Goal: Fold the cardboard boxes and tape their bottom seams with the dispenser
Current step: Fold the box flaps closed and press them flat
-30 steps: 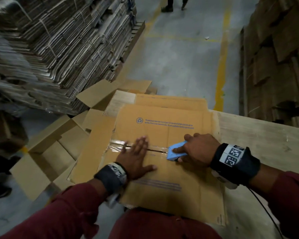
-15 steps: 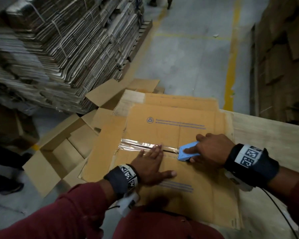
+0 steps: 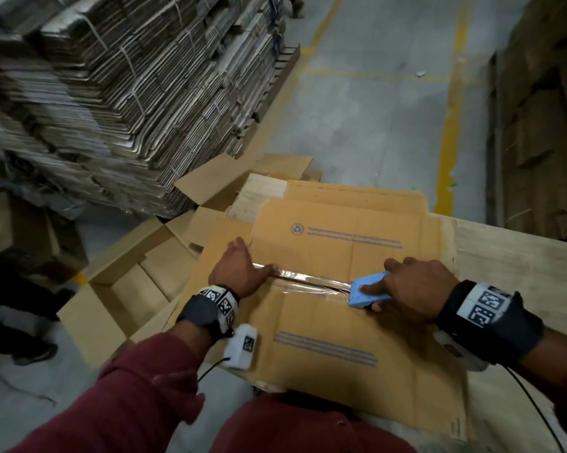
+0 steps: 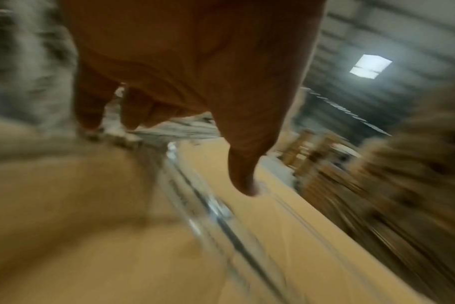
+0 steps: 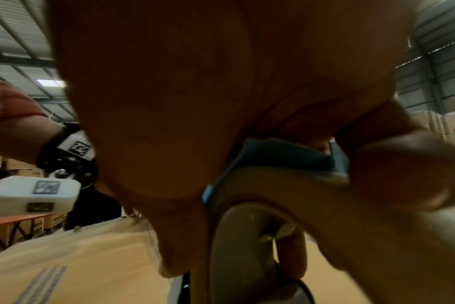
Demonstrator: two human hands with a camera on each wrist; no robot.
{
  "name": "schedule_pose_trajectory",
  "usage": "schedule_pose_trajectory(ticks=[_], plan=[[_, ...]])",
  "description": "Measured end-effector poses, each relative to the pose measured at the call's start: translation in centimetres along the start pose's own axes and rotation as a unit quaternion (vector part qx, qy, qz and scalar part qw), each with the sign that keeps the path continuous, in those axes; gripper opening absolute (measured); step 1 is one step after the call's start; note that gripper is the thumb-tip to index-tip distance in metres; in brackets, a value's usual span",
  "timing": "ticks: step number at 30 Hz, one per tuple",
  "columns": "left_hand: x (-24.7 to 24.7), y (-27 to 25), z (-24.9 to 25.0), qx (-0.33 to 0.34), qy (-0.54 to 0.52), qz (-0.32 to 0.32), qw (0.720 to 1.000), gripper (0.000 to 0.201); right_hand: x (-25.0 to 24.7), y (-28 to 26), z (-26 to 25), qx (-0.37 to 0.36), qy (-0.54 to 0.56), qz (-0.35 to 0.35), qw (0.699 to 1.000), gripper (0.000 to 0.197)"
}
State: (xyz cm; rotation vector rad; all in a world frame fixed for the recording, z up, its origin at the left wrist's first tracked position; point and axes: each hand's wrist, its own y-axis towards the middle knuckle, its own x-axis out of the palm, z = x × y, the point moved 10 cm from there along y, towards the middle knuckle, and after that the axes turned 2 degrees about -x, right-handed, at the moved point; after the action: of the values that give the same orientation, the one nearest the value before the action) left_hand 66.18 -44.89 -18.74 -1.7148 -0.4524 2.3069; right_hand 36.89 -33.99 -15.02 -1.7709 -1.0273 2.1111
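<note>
— Now, where is the cardboard box [image 3: 324,322] seen?

— It is laid flat on the wooden table [image 3: 520,273], bottom flaps folded shut, with blue print on both flaps. A strip of clear tape [image 3: 311,280] is stretched along the centre seam.

— And the blue tape dispenser [image 3: 367,291]?

— It is gripped in the right hand [image 3: 406,289], fingers curled round it, at the right end of the tape strip and set against the box. In the right wrist view the tape roll [image 5: 242,246] is seen just under the palm.

— How is the left hand [image 3: 239,273] held?

— It is laid flat with straight fingers on the left end of the seam, the thumb resting on the tape. Nothing is grasped by it.

— What else is shown?

— Bundled stacks of flat cardboard [image 3: 128,93] are piled at the left, and an opened box [image 3: 135,289] stands on the floor beside the table.
</note>
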Motion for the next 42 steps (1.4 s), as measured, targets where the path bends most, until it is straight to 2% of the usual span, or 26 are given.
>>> schedule_pose_trajectory(ticks=[2, 3, 5, 7, 10, 12, 13, 17, 20, 25, 33, 37, 42], plan=[[1.6, 1.2, -2.3, -0.113, -0.079, -0.054, 0.989, 0.137, 0.0, 0.0, -0.1, -0.005, -0.006, 0.007, 1.000, 0.051], [2.4, 1.3, -3.2, -0.153, -0.106, -0.075, 0.980, 0.145, -0.1, 0.0, -0.2, -0.009, -0.010, 0.010, 1.000, 0.051], [3.6, 1.7, -4.5, -0.175, -0.140, -0.068, 0.972, 0.143, -0.1, 0.0, -0.3, -0.014, -0.018, 0.016, 1.000, 0.052], [4.5, 2.0, -5.1, -0.155, -0.167, -0.039, 0.973, 0.127, 0.1, 0.0, -0.2, -0.014, -0.023, 0.018, 0.999, 0.053], [4.7, 2.1, -5.0, -0.111, -0.175, -0.023, 0.978, 0.123, 0.5, -0.2, 0.6, -0.016, 0.004, 0.009, 1.000, 0.054], [4.4, 2.1, -4.6, -0.088, -0.173, -0.021, 0.981, 0.109, 0.5, -1.0, 1.5, -0.025, 0.041, 0.008, 0.999, 0.056], [4.0, 2.0, -4.4, -0.085, -0.171, -0.015, 0.981, 0.107, 0.4, -1.6, 2.0, -0.031, 0.054, 0.013, 0.998, 0.056], [4.3, 1.8, -3.5, -0.078, -0.178, -0.029, 0.980, 0.121, -0.4, -3.8, 4.4, -0.043, 0.068, 0.039, 0.996, 0.055], [4.2, 1.8, -3.3, -0.079, -0.183, -0.026, 0.980, 0.113, -0.8, -4.6, 5.6, -0.047, 0.051, 0.046, 0.997, 0.053], [4.7, 1.9, -3.5, -0.073, -0.178, -0.028, 0.981, 0.085, 0.1, -6.2, 6.4, -0.035, 0.064, 0.043, 0.996, 0.054], [5.2, 2.5, -3.8, -0.061, -0.172, -0.029, 0.983, 0.091, 1.7, -7.9, 7.9, -0.015, 0.038, 0.043, 0.998, 0.063], [5.1, 2.3, -3.9, -0.065, -0.163, -0.020, 0.984, 0.083, 2.3, -8.7, 8.7, -0.010, 0.015, 0.059, 0.998, 0.059], [5.1, 2.4, -3.9, -0.068, -0.170, -0.017, 0.983, 0.096, 2.7, -9.5, 10.5, 0.001, -0.013, 0.092, 0.996, 0.056]])
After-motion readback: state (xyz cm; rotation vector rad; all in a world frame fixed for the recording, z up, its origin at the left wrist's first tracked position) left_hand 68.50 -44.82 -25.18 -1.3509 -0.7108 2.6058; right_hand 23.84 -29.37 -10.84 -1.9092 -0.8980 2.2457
